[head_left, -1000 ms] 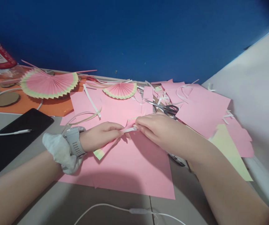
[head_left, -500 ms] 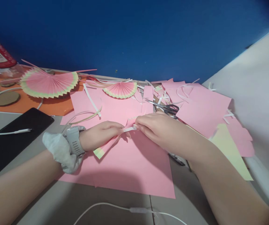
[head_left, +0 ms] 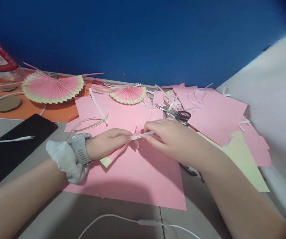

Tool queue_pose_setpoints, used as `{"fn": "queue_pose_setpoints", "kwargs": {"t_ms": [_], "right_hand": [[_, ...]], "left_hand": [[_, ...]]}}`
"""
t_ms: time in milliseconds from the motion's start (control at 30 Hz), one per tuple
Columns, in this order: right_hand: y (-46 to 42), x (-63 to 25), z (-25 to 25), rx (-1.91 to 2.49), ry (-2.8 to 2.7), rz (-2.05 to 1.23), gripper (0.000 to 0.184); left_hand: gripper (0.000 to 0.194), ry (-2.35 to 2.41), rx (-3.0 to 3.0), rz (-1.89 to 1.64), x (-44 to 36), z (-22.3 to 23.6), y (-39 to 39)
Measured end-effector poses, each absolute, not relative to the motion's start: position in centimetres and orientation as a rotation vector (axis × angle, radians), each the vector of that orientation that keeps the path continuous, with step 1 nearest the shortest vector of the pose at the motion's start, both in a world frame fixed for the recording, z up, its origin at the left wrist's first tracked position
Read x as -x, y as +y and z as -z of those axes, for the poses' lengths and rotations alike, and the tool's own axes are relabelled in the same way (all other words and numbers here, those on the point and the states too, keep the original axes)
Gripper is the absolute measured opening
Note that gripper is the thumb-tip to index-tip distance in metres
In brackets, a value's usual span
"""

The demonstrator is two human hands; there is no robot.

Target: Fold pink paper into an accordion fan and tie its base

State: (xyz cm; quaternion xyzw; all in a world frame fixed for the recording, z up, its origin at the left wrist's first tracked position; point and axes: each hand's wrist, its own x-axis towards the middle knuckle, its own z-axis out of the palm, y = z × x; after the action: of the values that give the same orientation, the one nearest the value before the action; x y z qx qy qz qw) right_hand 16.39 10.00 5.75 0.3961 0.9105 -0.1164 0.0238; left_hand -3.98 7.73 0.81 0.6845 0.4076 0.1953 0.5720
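Under my left hand point(head_left: 111, 141), closed on it, is a narrow folded pink paper point(head_left: 116, 153) with a yellow-green end that points toward me. A thin white strip point(head_left: 136, 137) runs along the folded paper from my left fingertips to the right. My right hand point(head_left: 166, 134) pinches this strip between thumb and forefinger. Part of the folded paper shows behind the right fingers, and the rest is hidden by the hands. Both hands are just above a large pink sheet point(head_left: 155, 186).
Two pleated paper fans, a larger one point(head_left: 55, 88) and a smaller one point(head_left: 128, 95), lie at the back. Scissors point(head_left: 180, 114) rest beyond my right hand among paper scraps. A black phone point(head_left: 16, 146) and white cable point(head_left: 21, 139) are left; a yellow-green sheet point(head_left: 245, 159) lies right.
My right thumb and forefinger have shifted slightly, and a longer stretch of the white strip shows between them. My left hand and the folded paper have barely moved.
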Motion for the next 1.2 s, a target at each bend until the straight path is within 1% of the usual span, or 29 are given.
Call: {"fn": "queue_pose_setpoints", "kwargs": {"t_ms": [133,500,900,1033,1200], "right_hand": [[10.13,-16.28,-5.43,-1.213,2.842,0.341,0.021],[10.08,-16.01,-5.39,-1.191,2.865,0.384,0.021],[9.91,-16.00,-5.18,-1.160,2.888,0.351,0.021],[9.94,-15.63,-5.05,-1.137,2.912,0.281,0.019],[10.30,-15.58,-4.79,-1.034,2.972,0.173,0.011]], "left_hand": [[0.034,0.940,-1.602,-0.457,4.04,-0.76,7.74],[0.033,0.978,-1.622,-0.414,3.87,-0.97,7.71],[0.032,0.903,-1.577,-0.499,4.07,-0.38,7.74],[0.033,0.914,-1.572,-0.496,4.05,-0.61,7.73],[0.035,0.933,-1.607,-0.477,4.08,-0.69,7.76]]}}
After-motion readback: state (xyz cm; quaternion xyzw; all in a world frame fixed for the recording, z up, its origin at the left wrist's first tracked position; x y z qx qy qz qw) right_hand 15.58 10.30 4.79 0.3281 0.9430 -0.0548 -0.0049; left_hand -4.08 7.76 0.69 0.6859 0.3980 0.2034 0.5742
